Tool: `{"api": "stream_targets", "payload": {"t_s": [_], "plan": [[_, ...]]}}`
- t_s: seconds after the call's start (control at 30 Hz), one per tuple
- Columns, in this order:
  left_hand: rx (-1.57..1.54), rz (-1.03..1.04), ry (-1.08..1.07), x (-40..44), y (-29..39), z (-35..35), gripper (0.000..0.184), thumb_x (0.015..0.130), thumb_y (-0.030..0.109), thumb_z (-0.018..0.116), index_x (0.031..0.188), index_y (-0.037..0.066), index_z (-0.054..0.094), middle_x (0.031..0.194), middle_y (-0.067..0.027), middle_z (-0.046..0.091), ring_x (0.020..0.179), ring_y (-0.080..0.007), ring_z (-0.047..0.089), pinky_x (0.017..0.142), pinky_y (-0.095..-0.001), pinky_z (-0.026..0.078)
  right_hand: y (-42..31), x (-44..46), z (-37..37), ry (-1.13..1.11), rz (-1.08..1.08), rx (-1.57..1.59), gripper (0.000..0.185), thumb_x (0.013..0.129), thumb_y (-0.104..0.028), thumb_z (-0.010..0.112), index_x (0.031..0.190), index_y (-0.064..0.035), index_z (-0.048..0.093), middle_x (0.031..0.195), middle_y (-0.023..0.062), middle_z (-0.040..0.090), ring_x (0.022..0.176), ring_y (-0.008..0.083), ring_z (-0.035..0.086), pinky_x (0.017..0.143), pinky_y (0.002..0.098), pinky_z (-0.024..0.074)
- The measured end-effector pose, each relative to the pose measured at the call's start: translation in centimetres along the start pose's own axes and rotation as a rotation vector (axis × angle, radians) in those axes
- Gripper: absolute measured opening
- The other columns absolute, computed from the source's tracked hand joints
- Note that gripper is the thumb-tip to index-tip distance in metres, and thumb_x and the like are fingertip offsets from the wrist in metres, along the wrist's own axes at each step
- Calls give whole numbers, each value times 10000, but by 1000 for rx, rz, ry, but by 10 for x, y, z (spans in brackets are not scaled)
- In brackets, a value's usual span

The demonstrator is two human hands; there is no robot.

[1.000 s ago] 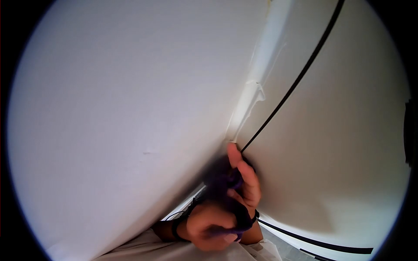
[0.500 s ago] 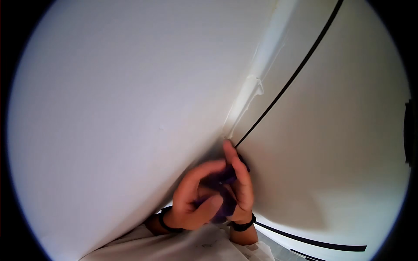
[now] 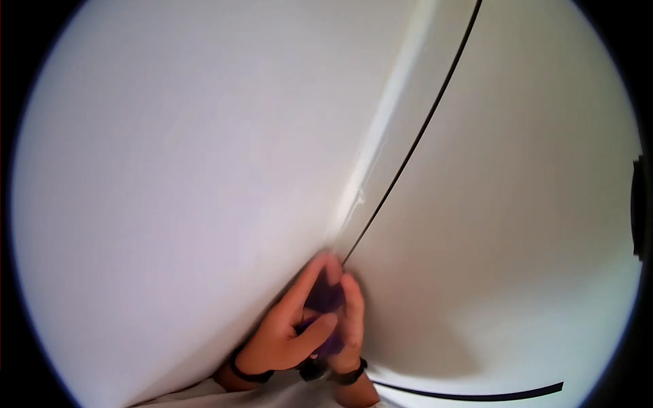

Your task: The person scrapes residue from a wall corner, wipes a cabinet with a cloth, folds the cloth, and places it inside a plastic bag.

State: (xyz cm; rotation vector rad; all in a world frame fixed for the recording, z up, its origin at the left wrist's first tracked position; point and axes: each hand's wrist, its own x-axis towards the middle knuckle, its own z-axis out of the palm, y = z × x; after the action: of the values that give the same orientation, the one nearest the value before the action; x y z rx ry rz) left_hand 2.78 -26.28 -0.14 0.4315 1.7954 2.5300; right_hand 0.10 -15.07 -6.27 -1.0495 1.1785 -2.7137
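Observation:
My left hand (image 3: 282, 336) and my right hand (image 3: 350, 326) come together low in the middle, both curled around a dark purple thing (image 3: 326, 296). Its kind is hard to make out, since fingers cover much of it and the picture is blurred. The left thumb lies across its lower part. My fingertips reach the lower visible end of a glossy white strip (image 3: 381, 129) in the corner between two white surfaces. A small ragged bit of white material (image 3: 360, 197) stands out along that strip.
A broad white surface (image 3: 183, 170) rises on the left, another (image 3: 503, 204) on the right. A thin black line (image 3: 425, 126) runs down the right surface toward my fingers. A black band (image 3: 476, 396) crosses the bottom right. Both wrists carry dark bands.
Both hands now appear lower and further left, and the view has shifted along the corner. My left fingers have stretched out toward the strip. The purple thing stays between the hands.

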Motion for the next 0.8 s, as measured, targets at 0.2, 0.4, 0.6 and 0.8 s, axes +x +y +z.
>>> {"api": "stream_targets", "payload": {"t_s": [0.2, 0.4, 0.6, 0.8], "plan": [[14, 23, -11, 21, -5, 16, 745, 890, -38, 499, 1512, 50, 98, 1326, -78, 446, 770, -38, 518, 602, -185, 438, -19, 9, -21, -21, -4, -36, 387, 891, -10, 509, 1263, -35, 408, 1561, 222, 83, 1160, 237, 523, 804, 261, 508], [-7, -18, -45, 49, -12, 34, 719, 888, -30, 498, 1505, 68, 143, 1052, -62, 567, 671, -53, 510, 573, -204, 438, -37, 14, -44, 111, 79, -266, 344, 867, 13, 526, 1195, -45, 441, 1556, 242, 85, 1163, 207, 517, 818, 256, 494], [589, 171, 70, 89, -37, 60, 619, 897, 162, 520, 1434, 41, 237, 780, -206, 620, 636, -311, 653, 581, -363, 507, -32, 33, -85, 334, 8, -597, 257, 967, -316, 414, 1086, -91, 454, 1282, 152, 494, 1076, 211, 524, 909, 312, 421], [649, 325, 148, 137, -53, 93, 414, 876, 170, 529, 1232, 28, 373, 621, -194, 573, 508, -349, 608, 494, -403, 478, -40, 65, -124, 228, -270, -418, 200, 949, -249, 453, 1045, -76, 425, 1447, 236, 355, 1304, 285, 369, 1076, 371, 263]]}}
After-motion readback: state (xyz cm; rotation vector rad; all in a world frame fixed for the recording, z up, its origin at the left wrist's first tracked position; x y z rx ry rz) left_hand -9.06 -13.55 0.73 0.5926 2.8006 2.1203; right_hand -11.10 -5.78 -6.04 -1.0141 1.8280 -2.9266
